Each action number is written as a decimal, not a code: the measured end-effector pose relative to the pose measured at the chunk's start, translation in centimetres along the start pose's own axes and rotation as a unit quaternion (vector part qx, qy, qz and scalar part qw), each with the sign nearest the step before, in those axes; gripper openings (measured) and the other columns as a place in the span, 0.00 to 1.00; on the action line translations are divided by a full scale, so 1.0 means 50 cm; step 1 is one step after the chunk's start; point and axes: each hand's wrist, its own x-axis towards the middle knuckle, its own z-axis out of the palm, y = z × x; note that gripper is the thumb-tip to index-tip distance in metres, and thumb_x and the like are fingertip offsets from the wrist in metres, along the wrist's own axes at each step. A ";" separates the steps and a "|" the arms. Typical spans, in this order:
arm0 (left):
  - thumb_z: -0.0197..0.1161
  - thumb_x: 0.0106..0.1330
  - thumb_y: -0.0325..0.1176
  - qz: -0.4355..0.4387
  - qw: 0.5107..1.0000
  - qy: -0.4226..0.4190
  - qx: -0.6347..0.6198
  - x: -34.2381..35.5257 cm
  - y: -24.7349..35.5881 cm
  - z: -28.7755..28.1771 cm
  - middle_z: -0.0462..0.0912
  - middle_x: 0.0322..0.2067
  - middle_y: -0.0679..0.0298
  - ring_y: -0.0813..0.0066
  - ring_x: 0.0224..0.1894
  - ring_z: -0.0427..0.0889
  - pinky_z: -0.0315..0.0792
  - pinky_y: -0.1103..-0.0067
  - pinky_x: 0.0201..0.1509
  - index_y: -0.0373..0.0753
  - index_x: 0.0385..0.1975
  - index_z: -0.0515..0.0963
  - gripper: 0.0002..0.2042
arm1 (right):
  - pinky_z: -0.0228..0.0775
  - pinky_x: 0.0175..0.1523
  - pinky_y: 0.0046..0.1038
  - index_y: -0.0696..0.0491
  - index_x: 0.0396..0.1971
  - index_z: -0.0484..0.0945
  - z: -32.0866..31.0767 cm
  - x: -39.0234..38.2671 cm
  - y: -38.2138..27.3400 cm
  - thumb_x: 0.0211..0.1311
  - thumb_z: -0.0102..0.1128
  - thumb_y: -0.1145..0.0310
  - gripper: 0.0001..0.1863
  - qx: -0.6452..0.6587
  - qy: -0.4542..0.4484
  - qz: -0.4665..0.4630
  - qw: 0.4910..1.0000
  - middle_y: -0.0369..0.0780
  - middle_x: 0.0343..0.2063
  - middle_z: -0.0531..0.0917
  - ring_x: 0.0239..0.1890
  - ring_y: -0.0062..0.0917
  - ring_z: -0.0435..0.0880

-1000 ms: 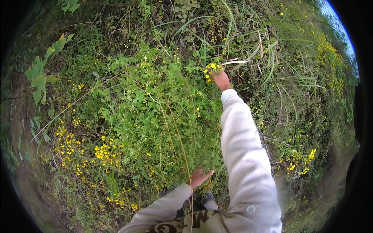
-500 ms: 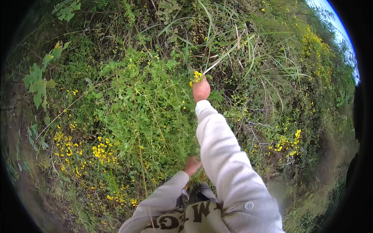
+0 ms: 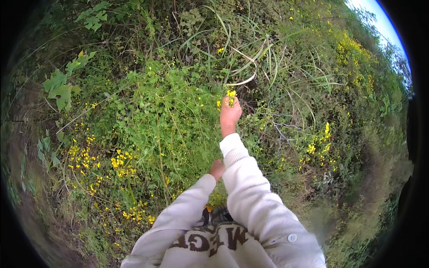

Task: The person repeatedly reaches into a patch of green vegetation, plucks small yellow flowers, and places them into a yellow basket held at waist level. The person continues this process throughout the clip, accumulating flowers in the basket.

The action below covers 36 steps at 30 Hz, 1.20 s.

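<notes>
My right hand (image 3: pixel 230 117) reaches out ahead, its fingers closed around the stems of a small cluster of yellow flowers (image 3: pixel 231 94). The blossoms stick up past my thumb. Just beyond them a pale, dry grass blade (image 3: pixel 243 81) curves across. Closer to my body is my left hand (image 3: pixel 216 168), low beside the right sleeve (image 3: pixel 239 167). Its fingers are hidden by that sleeve and the greenery, so what it holds, if anything, does not show. A leafy green plant (image 3: pixel 165 111) spreads to the left of both hands.
More yellow flowers (image 3: pixel 82 158) grow at the left, with another clump (image 3: pixel 325 138) at the right. Bare grey twigs (image 3: pixel 281 127) stand right of my right hand. Long grass (image 3: pixel 272 58) and tangled brush cover the slope ahead. A big-leaved plant (image 3: pixel 60 89) stands far left.
My left hand has moved up and forward, closer to the right forearm. The right hand still grips the flowers, now turned more upright, and the dry blade ahead is bent into a curve.
</notes>
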 end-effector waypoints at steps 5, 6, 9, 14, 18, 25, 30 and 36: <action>0.64 0.48 0.51 0.012 0.997 0.061 0.056 0.025 0.001 0.009 0.79 0.36 0.41 0.53 0.36 0.80 0.71 0.67 0.41 0.21 0.35 0.75 0.31 | 0.64 0.26 0.22 0.58 0.29 0.76 -0.150 -0.091 -0.017 0.55 0.55 0.70 0.07 0.047 -0.068 0.007 0.997 0.35 0.18 0.76 0.19 0.15 0.68; 0.65 0.48 0.52 -0.018 0.991 0.091 0.099 0.024 0.000 0.010 0.79 0.35 0.41 0.52 0.35 0.80 0.71 0.67 0.41 0.20 0.36 0.74 0.33 | 0.63 0.25 0.21 0.58 0.28 0.76 -0.177 -0.108 -0.021 0.55 0.55 0.71 0.06 0.049 -0.085 0.004 0.995 0.33 0.17 0.74 0.19 0.15 0.67; 0.64 0.49 0.55 -0.030 0.998 0.035 0.049 0.027 0.008 -0.002 0.75 0.42 0.37 0.50 0.43 0.77 0.70 0.69 0.47 0.17 0.43 0.69 0.38 | 0.62 0.25 0.19 0.59 0.28 0.75 -0.243 -0.163 -0.029 0.55 0.55 0.73 0.05 0.127 -0.113 0.003 0.985 0.32 0.19 0.74 0.21 0.13 0.68; 0.64 0.52 0.54 -0.097 0.995 0.012 0.024 0.011 0.066 -0.016 0.68 0.51 0.37 0.50 0.54 0.70 0.65 0.72 0.56 0.20 0.53 0.61 0.42 | 0.55 0.23 0.17 0.58 0.22 0.70 -0.400 -0.183 -0.033 0.59 0.55 0.72 0.09 0.158 -0.082 0.076 0.981 0.28 0.17 0.68 0.20 0.10 0.61; 0.61 0.56 0.50 -0.086 0.994 0.059 0.015 -0.011 0.130 -0.002 0.62 0.56 0.39 0.50 0.59 0.64 0.60 0.69 0.61 0.24 0.58 0.55 0.40 | 0.50 0.20 0.16 0.53 0.22 0.67 -0.520 -0.237 -0.065 0.61 0.53 0.70 0.09 0.179 -0.106 0.061 0.976 0.26 0.15 0.64 0.18 0.08 0.58; 0.54 0.63 0.45 0.083 0.993 0.082 0.025 -0.088 0.293 -0.005 0.68 0.52 0.49 0.60 0.53 0.70 0.66 0.72 0.56 0.34 0.58 0.60 0.28 | 0.43 0.16 0.17 0.48 0.22 0.63 -0.623 -0.261 -0.095 0.63 0.51 0.63 0.12 0.457 -0.123 0.273 0.838 0.28 0.13 0.61 0.12 0.11 0.54; 0.48 0.68 0.39 0.321 0.946 0.028 -0.049 -0.287 0.391 -0.024 0.76 0.44 0.57 0.69 0.48 0.74 0.67 0.76 0.53 0.33 0.45 0.72 0.16 | 0.43 0.15 0.17 0.47 0.22 0.64 -0.644 -0.292 -0.056 0.63 0.52 0.61 0.12 0.544 -0.154 0.351 0.746 0.28 0.12 0.60 0.11 0.12 0.53; 0.53 0.65 0.43 0.108 0.957 -0.261 0.071 -0.371 0.343 -0.044 0.71 0.51 0.51 0.67 0.55 0.70 0.65 0.74 0.57 0.31 0.50 0.68 0.21 | 0.42 0.15 0.16 0.48 0.24 0.65 -0.614 -0.333 0.041 0.62 0.52 0.56 0.14 0.522 -0.185 0.434 0.711 0.28 0.11 0.59 0.10 0.12 0.51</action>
